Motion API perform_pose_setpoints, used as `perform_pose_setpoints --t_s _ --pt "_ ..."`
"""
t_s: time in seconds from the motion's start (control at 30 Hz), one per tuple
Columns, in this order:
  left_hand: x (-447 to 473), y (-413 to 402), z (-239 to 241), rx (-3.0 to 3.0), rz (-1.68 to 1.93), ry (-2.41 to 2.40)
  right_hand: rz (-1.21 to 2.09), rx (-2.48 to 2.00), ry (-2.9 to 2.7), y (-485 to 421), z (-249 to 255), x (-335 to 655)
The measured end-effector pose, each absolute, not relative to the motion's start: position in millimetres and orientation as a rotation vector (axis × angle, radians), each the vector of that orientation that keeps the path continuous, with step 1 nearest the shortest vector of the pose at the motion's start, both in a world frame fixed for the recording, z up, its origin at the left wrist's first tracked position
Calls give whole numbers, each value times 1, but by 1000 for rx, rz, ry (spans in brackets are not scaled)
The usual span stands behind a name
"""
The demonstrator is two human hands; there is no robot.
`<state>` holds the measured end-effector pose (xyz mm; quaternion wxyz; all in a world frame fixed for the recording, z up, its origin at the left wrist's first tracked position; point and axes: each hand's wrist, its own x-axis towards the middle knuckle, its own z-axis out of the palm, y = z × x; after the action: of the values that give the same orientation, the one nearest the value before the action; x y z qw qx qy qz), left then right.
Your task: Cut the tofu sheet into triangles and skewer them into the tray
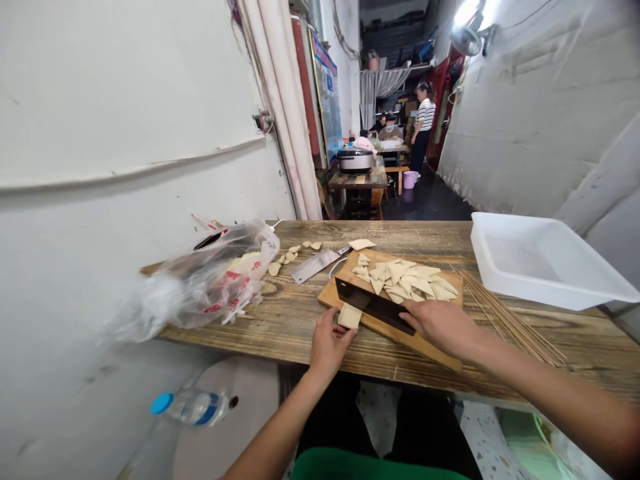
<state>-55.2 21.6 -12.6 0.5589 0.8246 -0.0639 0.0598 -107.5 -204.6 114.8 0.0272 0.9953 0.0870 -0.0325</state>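
My right hand (440, 323) is closed round the handle end of a dark cleaver (375, 305), its blade lying diagonally over the wooden cutting board (410, 342). At the board's front left, my left hand (330, 343) grips a small stack of pale, square tofu-like sheets (349, 316) between thumb and fingers. The stack sits against the near side of the blade; whether the edge touches it I cannot tell. Beyond the cleaver, many cut triangular pieces (400, 275) are heaped on the board. One loose pale sheet (362, 244) rests at the board's far edge.
A second cleaver (317, 265) lies left of the board near small round slices (290, 257). Plastic bags (240, 273) crowd the table's left end. On the right are thin wooden skewers (510, 320) and a white plastic tub (545, 260). A water bottle (193, 407) lies on a stool below.
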Motion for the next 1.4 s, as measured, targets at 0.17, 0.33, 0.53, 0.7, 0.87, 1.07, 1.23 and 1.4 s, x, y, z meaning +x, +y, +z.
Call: perform_pose_setpoints --t_s 0.17,0.33,0.53,0.7,0.87,1.07,1.23,1.4 --pt "-54 16 -19 2054 333 -335 -136 3054 295 -209 114 -102" --pt "-53 13 -24 2046 440 -408 -138 3026 354 -213 117 -98" --pt "-52 13 -26 2047 460 -406 -222 3012 401 -209 119 -92" --pt "-53 11 -21 2044 476 -409 -206 3038 402 -201 116 -87" --pt "-56 18 -16 1940 390 -247 23 3109 377 -223 103 -107" --pt "-42 15 -5 1731 474 -146 478 3306 -68 -261 75 -154" --pt "-9 -9 -5 1978 659 -432 491 3453 -155 -265 53 -187" --pt "12 -2 1 2310 534 -771 514 3538 -276 -267 43 -200"
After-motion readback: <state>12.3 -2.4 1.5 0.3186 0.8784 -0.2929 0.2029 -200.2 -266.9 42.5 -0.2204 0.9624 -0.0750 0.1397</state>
